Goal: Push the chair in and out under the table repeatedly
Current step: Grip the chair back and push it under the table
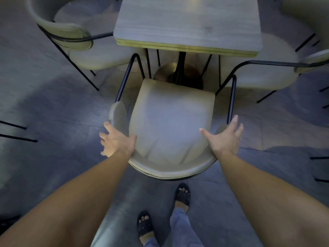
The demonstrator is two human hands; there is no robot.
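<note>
At twelve o'clock from both hands, the chair (170, 122) faces the surface (187, 24); left grip (116, 141) and right grip (225, 138) rest spread open on its backrest, equally near.

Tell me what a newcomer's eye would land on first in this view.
First, the two bare arms reaching down the middle, with the left hand and right hand spread open on the curved backrest of a pale cushioned chair. Just beyond it sits the grey wood-grain table at top centre, the chair's seat pulled clear of its edge. Two matching chairs flank the table, and sandalled feet show at the bottom.
</note>
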